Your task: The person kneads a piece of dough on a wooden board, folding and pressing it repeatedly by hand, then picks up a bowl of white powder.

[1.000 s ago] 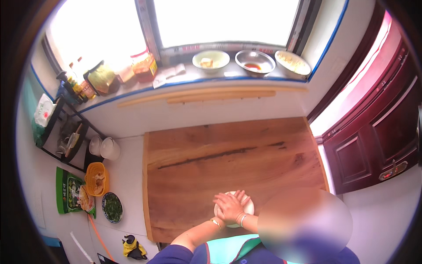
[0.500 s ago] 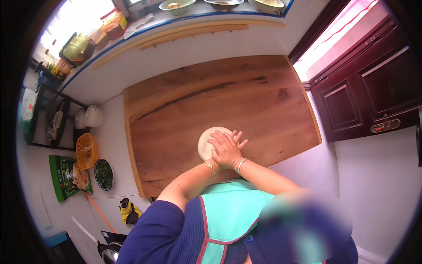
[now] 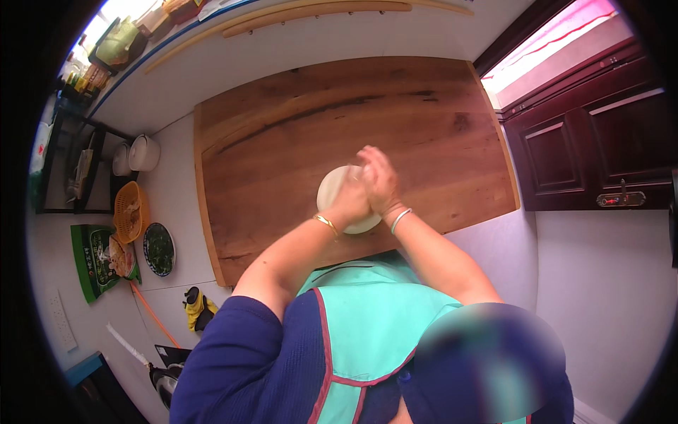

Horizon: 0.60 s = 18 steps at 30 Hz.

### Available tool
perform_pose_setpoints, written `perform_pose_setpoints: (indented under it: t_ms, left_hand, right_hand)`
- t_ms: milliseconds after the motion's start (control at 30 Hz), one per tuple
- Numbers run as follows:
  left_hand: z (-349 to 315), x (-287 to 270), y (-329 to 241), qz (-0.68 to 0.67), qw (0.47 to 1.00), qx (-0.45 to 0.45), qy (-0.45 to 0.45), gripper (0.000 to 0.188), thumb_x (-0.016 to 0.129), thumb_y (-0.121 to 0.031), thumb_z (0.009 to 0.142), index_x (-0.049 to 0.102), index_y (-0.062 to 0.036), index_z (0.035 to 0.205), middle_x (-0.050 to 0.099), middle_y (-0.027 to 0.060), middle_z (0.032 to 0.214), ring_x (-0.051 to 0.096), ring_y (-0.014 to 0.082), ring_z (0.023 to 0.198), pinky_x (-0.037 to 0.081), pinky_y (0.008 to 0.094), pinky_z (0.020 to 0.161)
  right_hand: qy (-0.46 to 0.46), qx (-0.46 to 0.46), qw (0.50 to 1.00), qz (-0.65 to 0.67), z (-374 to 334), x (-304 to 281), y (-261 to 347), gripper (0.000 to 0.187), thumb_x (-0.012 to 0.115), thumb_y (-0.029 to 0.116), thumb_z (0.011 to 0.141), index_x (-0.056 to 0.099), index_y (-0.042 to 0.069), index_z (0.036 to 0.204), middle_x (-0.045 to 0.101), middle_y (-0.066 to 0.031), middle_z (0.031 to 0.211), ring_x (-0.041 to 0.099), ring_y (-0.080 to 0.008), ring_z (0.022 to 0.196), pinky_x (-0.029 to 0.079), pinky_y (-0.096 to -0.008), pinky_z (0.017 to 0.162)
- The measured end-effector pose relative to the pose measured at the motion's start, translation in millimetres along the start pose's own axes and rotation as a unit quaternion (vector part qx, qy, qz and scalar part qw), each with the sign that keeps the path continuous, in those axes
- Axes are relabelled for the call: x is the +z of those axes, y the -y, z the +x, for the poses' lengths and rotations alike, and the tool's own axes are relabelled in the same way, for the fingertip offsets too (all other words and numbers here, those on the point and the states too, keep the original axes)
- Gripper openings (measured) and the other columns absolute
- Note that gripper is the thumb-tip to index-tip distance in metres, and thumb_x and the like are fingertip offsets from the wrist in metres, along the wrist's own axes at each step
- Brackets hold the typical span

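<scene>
A round, pale lump of dough [image 3: 330,189] sits on a large brown wooden board [image 3: 282,169], near the board's front edge. My left hand [image 3: 351,201], with a gold bracelet at its wrist, is over the right part of the dough; motion smears its fingers. Against it, at the dough's right edge, is my right hand [image 3: 381,182], with a silver bangle. Its fingers look stretched out and point away from me, slightly blurred. Whether either palm touches the dough is hidden.
Left of the board are a yellow basket [image 3: 132,212], a bowl of dark greens [image 3: 159,249], a green bag [image 3: 88,261] and white containers [image 3: 145,153]. Long wooden rolling pins [image 3: 318,12] line the far wall. A dark red door [image 3: 593,141] stands at the right.
My hands have come off their stacked position on the dough and are now side by side, the right one raised. The whole view has shifted, with the board higher in it.
</scene>
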State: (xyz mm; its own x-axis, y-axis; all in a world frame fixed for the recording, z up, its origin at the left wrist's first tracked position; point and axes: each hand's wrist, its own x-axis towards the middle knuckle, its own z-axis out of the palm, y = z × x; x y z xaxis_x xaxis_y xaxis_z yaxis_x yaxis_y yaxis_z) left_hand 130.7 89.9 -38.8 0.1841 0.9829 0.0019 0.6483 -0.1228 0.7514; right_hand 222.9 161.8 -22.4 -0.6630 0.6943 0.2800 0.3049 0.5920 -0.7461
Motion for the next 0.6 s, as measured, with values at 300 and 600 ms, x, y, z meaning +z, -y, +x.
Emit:
perform_pose_setpoints:
  t_ms: [300, 600]
  left_hand:
    - [-13, 12, 26, 0.252, 0.928, -0.204, -0.185, 0.055, 0.053, -0.035, 0.085, 0.046, -0.0149, 0.136, 0.042, 0.0159, 0.141, 0.037, 0.0349, 0.131, 0.027, 0.0527, 0.108]
    - [7, -63, 16, 0.116, 0.94, -0.313, 0.074, 0.068, 0.072, -0.053, 0.068, 0.062, -0.011, 0.121, 0.055, 0.0168, 0.124, 0.051, 0.0351, 0.117, 0.045, 0.0439, 0.094]
  right_hand:
    - [-0.008, 0.083, 0.986, -0.144, -27, 44, -48, 0.035, 0.043, 0.023, 0.093, 0.057, 0.008, 0.121, 0.055, -0.01, 0.129, 0.046, -0.0295, 0.126, 0.035, -0.0449, 0.104]
    - [0.168, 0.316, 0.933, 0.027, -31, -7, -63, 0.031, 0.051, 0.027, 0.092, 0.063, 0.002, 0.107, 0.065, -0.0166, 0.103, 0.06, -0.0345, 0.099, 0.047, -0.0404, 0.089]
